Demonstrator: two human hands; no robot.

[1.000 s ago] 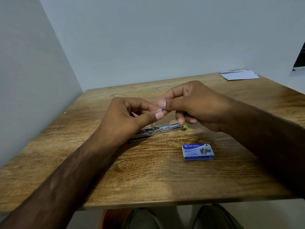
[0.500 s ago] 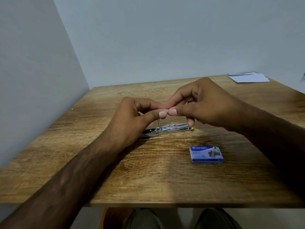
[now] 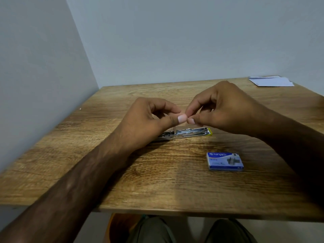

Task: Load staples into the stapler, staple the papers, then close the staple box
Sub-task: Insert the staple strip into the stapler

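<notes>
A metal stapler with a yellow end lies opened flat on the wooden table, partly hidden under my hands. Just above it, my left hand and my right hand meet fingertip to fingertip, both pinching a small strip of staples that the fingers hide almost fully. A thin metal rod stands up from the stapler below my left thumb. The blue staple box lies flat on the table, nearer to me and to the right of the stapler. White papers rest at the far right corner.
A pale wall runs along the table's left side and another stands behind it. The table's front edge is close to me, with my knees below it.
My hands stay pinched together over the stapler. The silver strip that showed between my fingertips a second ago is now covered by them. The stapler, box and papers have not moved.
</notes>
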